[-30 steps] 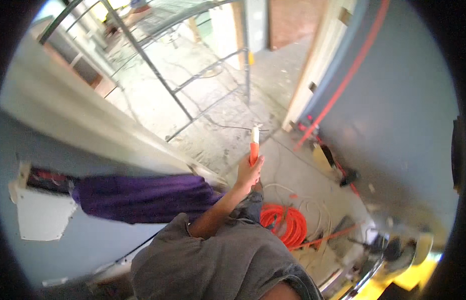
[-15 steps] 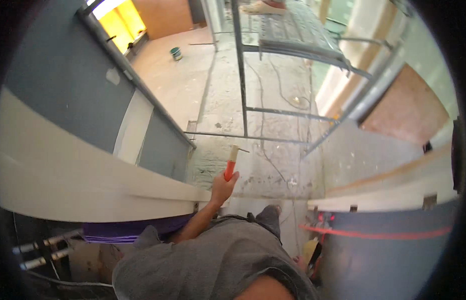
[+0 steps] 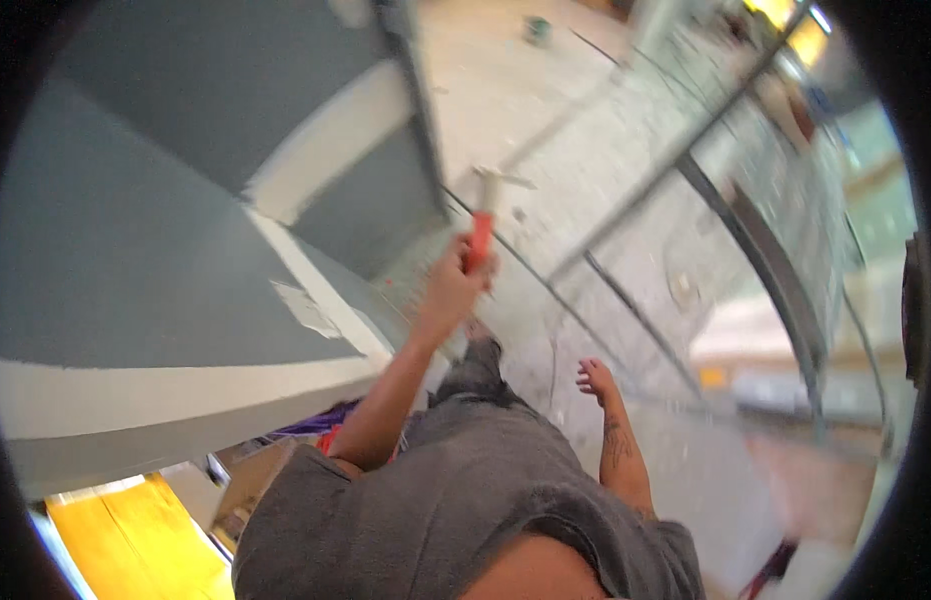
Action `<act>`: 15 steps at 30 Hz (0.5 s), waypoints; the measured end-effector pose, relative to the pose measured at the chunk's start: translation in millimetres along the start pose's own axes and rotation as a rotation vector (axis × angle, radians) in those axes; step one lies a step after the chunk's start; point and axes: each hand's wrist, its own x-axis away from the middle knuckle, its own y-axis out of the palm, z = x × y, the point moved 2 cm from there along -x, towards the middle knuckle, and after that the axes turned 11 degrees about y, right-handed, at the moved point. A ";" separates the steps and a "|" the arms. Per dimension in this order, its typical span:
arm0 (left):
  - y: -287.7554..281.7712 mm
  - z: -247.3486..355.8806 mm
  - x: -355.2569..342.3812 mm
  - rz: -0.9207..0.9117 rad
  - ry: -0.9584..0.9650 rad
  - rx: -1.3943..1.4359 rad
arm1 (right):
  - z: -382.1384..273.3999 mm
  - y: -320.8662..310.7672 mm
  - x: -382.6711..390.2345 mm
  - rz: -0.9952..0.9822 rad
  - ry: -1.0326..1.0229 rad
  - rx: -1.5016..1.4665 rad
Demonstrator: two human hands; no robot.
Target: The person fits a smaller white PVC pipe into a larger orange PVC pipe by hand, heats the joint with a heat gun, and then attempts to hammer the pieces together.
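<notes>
My left hand (image 3: 459,282) is out in front of me, closed round the red handle of a tool (image 3: 482,238). Above the grip the tool has a pale neck and a thin head lying crosswise; motion blur hides its exact kind. A dark grey wall panel stands left of this hand. My right hand (image 3: 594,379) hangs forward at my right side, lower than the left. Its fingers are loosely bent and apart, and I see nothing in them. The scaffold frame is the nearest thing to it.
A metal scaffold frame (image 3: 635,207) slants across the right. The grey wall (image 3: 155,230) with white filled strips rises on my left, with a white ledge (image 3: 165,395) below. A small green bucket (image 3: 536,31) stands on the dusty floor (image 3: 505,90) far ahead. Yellow sheeting (image 3: 140,535) shows lower left.
My view has swung, and the scaffold now slants across the right. The left hand with the tool appears higher. My right hand has come forward from beside a yellow-and-black object.
</notes>
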 end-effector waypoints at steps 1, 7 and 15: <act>-12.1 -15.6 -4.7 0.020 -0.037 -0.139 | -56.9 15.1 -23.9 -0.029 -0.102 0.121; -15.3 -41.6 -3.4 0.011 0.218 -0.157 | -176.7 92.7 -137.7 -0.334 -0.106 0.060; 19.2 -82.2 206.0 0.592 -0.066 -0.007 | -199.6 251.2 -161.6 -0.702 -0.030 0.990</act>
